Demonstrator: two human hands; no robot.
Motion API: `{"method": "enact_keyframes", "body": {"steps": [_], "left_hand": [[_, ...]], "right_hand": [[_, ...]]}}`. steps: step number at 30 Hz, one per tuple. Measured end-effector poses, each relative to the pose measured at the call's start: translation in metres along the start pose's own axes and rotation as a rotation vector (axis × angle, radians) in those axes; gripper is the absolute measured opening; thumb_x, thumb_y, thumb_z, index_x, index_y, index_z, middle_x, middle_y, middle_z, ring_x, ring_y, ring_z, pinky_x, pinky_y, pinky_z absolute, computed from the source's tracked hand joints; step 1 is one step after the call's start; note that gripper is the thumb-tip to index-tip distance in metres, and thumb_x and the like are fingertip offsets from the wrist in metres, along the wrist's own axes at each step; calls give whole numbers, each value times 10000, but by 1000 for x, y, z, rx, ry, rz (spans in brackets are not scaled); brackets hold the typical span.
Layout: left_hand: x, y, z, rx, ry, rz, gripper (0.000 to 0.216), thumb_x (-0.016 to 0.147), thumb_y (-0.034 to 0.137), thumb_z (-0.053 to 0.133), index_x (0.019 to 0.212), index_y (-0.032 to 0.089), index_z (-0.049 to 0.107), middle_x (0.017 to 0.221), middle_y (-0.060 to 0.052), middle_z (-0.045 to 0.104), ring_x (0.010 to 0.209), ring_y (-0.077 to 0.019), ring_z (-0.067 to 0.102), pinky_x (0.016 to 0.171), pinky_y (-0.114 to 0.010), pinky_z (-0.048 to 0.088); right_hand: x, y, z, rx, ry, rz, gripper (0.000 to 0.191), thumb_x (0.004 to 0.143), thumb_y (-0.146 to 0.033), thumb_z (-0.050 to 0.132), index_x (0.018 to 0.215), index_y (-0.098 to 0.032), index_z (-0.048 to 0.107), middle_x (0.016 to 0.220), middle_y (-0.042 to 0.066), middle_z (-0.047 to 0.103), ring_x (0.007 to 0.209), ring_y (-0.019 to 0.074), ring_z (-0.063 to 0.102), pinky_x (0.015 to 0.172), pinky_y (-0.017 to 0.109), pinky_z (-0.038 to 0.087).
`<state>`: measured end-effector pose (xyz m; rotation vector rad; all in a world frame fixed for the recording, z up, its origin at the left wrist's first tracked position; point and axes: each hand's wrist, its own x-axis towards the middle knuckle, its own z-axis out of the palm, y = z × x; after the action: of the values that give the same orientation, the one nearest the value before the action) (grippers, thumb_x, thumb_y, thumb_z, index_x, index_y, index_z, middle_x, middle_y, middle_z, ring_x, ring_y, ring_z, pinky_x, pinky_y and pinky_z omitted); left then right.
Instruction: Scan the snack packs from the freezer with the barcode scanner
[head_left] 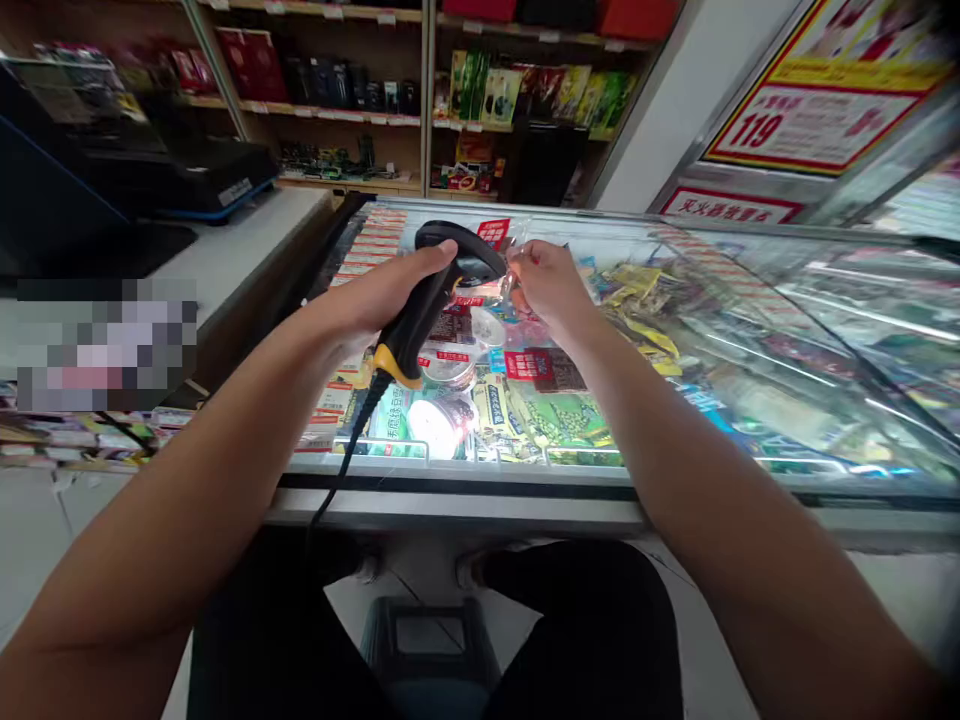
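Two hands of mine reach out over the freezer [480, 508] in the head view, and both are busy. With my left hand [382, 290] I grip a black-and-yellow barcode scanner [417, 318], thumb laid along its top (the fingers beneath are mostly hidden from me). The scanner is above the left part of the freezer, its looped head tilted away from me, and its black cable [351, 455] drops across the freezer's near edge. With my right hand [551, 280] I pinch a small clear packet [498, 288], something reddish inside, above the freezer and just beside the scanner's head; whether the two touch, I cannot tell.

Under the freezer's glass lie round tubs [450, 372] and a green bag [555, 420]. Left of the freezer stands a pale tabletop [259, 235] with dark equipment [202, 175]; behind it rise stocked shelves [352, 115]. A sign [810, 110] reading 119 hangs beyond the freezer's right side, and a stool [427, 650] is on the floor before it, between my legs.
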<state>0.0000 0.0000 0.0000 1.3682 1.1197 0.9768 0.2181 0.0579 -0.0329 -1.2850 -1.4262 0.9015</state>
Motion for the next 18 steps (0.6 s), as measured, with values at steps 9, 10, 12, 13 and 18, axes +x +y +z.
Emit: {"method": "enact_keyframes", "body": {"steps": [9, 10, 12, 13, 18], "left_hand": [[-8, 9, 1, 88, 5, 6, 434, 996, 552, 454, 1028, 221, 732, 922, -50, 753, 1150, -358, 752, 838, -410, 633], [-8, 9, 1, 100, 6, 5, 451, 1004, 547, 431, 1037, 217, 738, 927, -48, 753, 1169, -363, 744, 842, -412, 627], [-8, 9, 0, 97, -7, -3, 468, 1000, 553, 428, 1035, 212, 747, 945, -42, 759, 1175, -362, 740, 850, -414, 623], [-8, 9, -1, 95, -15, -3, 473, 994, 567, 435, 1033, 214, 748, 955, -37, 762, 1172, -358, 741, 853, -415, 623], [-4, 11, -5, 145, 25, 33, 538, 962, 660, 427, 1049, 225, 732, 965, -37, 755, 1190, -368, 725, 854, -442, 638]], "right_hand": [[-6, -8, -2, -75, 6, 9, 235, 1031, -231, 522, 806, -252, 458, 608, -40, 422, 416, 94, 360, 430, 260, 285], [-7, -9, -2, -83, 4, 14, 242, 1036, -237, 523, 804, -252, 455, 612, -39, 428, 420, 93, 355, 432, 259, 280], [-8, -10, -2, -96, 8, 28, 252, 1042, -242, 524, 802, -253, 451, 635, -31, 449, 425, 90, 348, 434, 262, 264], [-8, -12, -2, -103, 13, 33, 254, 1045, -247, 527, 803, -254, 450, 647, -29, 456, 426, 88, 342, 436, 263, 255], [-10, -29, -24, -150, -78, -11, 261, 1029, -297, 616, 797, -239, 513, 628, -31, 446, 458, 80, 327, 452, 253, 269]]}}
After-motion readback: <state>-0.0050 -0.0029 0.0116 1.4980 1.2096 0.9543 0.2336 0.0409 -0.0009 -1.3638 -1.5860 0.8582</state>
